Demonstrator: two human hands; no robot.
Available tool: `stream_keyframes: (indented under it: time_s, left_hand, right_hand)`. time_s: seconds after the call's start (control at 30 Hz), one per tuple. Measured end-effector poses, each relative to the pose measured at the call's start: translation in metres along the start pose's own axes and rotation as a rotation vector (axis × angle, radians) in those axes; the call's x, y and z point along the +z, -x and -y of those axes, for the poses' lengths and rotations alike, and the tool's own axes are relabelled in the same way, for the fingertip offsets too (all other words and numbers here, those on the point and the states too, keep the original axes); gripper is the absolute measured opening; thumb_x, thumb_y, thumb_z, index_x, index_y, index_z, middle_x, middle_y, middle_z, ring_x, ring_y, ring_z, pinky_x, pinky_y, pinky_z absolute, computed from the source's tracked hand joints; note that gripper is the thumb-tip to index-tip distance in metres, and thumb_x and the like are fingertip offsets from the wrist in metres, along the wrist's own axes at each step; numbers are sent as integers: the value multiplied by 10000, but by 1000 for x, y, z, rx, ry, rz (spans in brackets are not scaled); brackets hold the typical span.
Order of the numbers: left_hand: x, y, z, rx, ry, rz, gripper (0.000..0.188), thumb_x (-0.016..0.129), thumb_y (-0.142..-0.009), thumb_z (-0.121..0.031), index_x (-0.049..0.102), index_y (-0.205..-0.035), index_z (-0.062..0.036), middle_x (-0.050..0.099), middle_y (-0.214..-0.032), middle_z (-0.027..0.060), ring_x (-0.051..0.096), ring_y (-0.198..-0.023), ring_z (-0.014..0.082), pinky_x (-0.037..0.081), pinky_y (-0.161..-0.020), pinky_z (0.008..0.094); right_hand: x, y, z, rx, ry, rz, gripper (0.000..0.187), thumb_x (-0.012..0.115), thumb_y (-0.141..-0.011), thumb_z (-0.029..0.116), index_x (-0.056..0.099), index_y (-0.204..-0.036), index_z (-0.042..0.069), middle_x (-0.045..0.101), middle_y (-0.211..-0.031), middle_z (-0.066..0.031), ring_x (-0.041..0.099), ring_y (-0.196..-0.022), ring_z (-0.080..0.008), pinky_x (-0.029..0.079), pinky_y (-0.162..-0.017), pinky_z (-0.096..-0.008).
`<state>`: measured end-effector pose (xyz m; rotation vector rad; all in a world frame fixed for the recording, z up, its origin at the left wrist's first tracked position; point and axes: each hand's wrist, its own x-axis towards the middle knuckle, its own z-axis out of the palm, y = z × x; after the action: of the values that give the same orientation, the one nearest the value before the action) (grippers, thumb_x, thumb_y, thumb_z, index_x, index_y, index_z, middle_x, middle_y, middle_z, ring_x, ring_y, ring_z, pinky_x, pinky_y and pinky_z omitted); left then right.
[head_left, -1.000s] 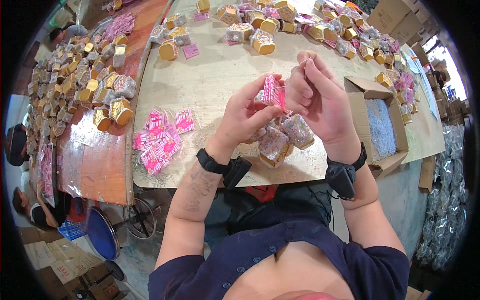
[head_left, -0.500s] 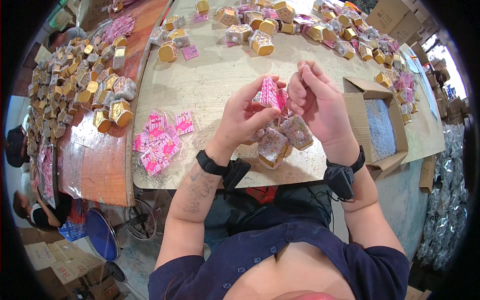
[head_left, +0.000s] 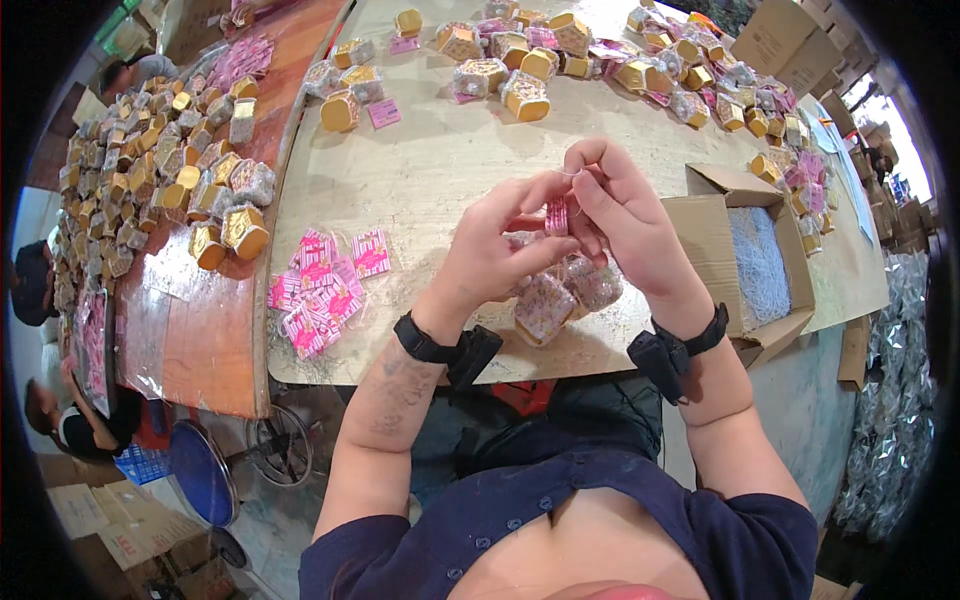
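Observation:
My left hand [head_left: 508, 238] is closed around a pink striped tag [head_left: 556, 216], which is turned nearly edge-on. A thin pale string [head_left: 567, 174] is pinched between the thumb and finger of my right hand [head_left: 628, 222], just above the tag. Under my hands are glittery, white-speckled ornaments: one [head_left: 544, 306] by the table's front edge and another [head_left: 594, 284] to its right. My fingers partly cover them, and I cannot tell whether they hang or rest on the table. Left of my hands lies a loose pile of pink tags [head_left: 318, 290].
An open cardboard box [head_left: 711, 237] of pale strings [head_left: 760, 262] stands at right. Gold-based ornaments [head_left: 526, 97] and tags lie along the table's far side. A big heap of ornaments [head_left: 150, 150] covers the reddish table [head_left: 195, 345] at left, with people beyond it.
My right hand has come down and left, closer to the left hand, with the string pinched. The tag has turned from showing its striped side to nearly edge-on.

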<state>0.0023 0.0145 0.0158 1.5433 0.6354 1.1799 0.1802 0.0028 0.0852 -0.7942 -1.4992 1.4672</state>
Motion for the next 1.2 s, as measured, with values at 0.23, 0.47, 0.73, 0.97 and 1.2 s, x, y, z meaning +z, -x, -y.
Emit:
stream_keyframes:
  time_s: [0.23,0.47,0.73,0.97,1.2]
  left_hand:
    - [8,-2,-5,85,-124,-62,574,774,-795,-32,579,-1334,-62,643,-1176,113,670,-1004,191,589,-828,309]
    - [3,-5,-6,101,-197,-159,355,730,-799,20,701,-1146,-51,687,-1003,90,693,-878,190,577,-714,296]
    - [-3,-5,-13,227,-604,-151,67,671,-908,-87,689,-941,-31,671,-786,50,635,-718,117,475,-581,258]
    - [-12,1,-23,-429,556,312,183,568,-1012,-218,608,-1058,-46,701,-883,64,642,-679,84,489,-568,184]
    - [-18,0,-12,-551,904,238,236,558,-1013,-242,608,-1085,-22,704,-1017,121,719,-850,174,600,-741,283]
  right_hand:
    - [-5,-4,-18,-216,133,-145,114,425,-1073,202,464,-1094,97,521,-788,3,422,-576,-12,331,-486,-163]
    - [-1,4,-9,-84,-10,-179,144,390,-1084,242,435,-1099,106,532,-773,-8,412,-567,-15,323,-470,-159]
    - [-6,-3,-5,-30,8,-314,137,416,-1075,226,471,-1067,100,566,-758,-24,395,-513,-15,320,-437,-166]
    - [-46,-17,14,75,-485,-317,93,552,-996,146,592,-1009,63,576,-813,-28,375,-520,-21,271,-425,-182]
    - [-1,1,70,-128,817,427,142,682,-859,104,675,-976,24,666,-768,-72,635,-707,-192,489,-632,-294]
